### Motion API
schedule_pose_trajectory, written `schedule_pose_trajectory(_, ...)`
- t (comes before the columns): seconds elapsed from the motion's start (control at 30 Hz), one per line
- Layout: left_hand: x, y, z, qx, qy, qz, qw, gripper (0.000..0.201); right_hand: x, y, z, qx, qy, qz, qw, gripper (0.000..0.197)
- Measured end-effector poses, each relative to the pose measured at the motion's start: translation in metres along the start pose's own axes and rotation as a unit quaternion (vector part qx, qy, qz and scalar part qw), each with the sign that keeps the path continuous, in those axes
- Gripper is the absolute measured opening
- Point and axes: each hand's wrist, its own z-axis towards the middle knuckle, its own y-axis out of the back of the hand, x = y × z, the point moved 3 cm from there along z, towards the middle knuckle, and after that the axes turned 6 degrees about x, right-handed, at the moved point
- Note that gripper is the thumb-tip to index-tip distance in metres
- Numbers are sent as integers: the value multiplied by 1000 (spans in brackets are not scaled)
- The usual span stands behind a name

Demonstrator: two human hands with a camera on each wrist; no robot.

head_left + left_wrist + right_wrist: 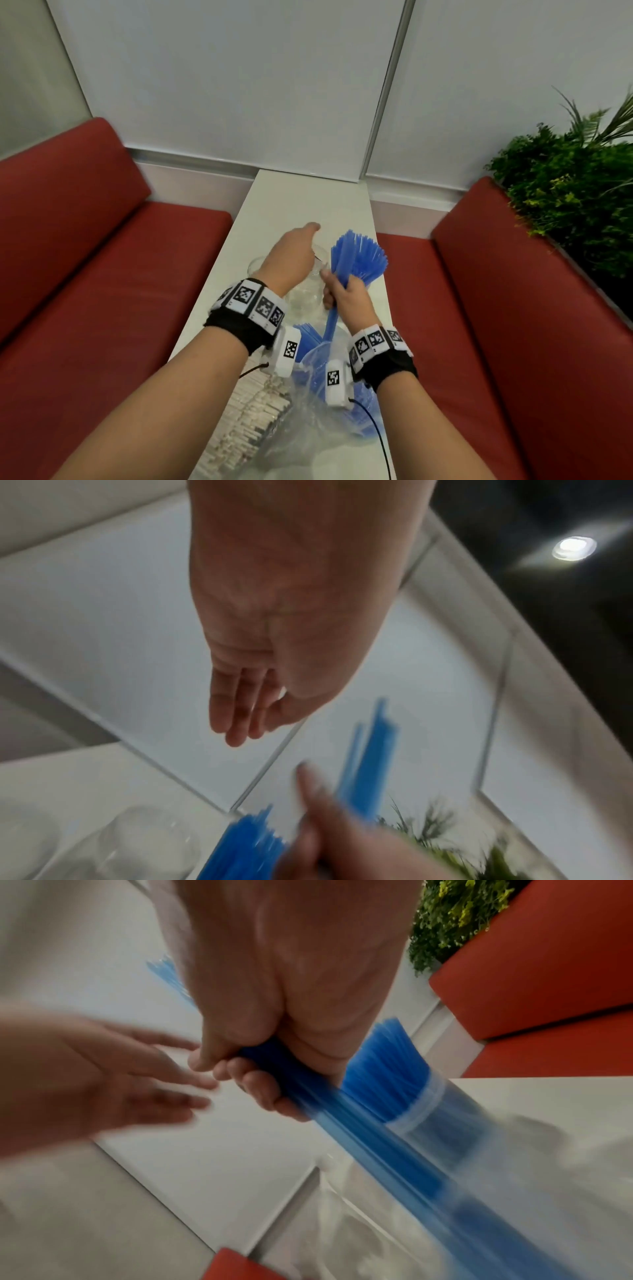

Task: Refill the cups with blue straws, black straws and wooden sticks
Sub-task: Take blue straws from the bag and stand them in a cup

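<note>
Red upholstered benches [85,240] flank a narrow white table [301,202] set against pale wall panels [239,75], a green plant [565,192] behind the right bench. Clear cups [303,294] stand mid-table, partly hidden by the left hand [291,260], which hovers above them with straight, relaxed fingers, holding nothing. The right hand [346,291] grips a bundle of blue straws [356,257] fanning upward, just beside the cups. Nearer, a clear bag [308,411] holds more blue straws (blurred), with wooden sticks [246,414] to its left
</note>
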Motion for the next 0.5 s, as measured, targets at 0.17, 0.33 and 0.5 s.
schedule_pose_trajectory(0.17,32,-45,-10,143,181,-430,873,41,89,0,6,-5,92,97,991,38)
schedule_pose_trajectory(0.33,31,-83,-22,226,238,-739,588,49,139,-7,-1,16,155,110,982,33)
schedule_pose_trajectory(0.5,22,-90,-22,191,220,-844,451,37,136,-10,-4,22,154,46,987,35)
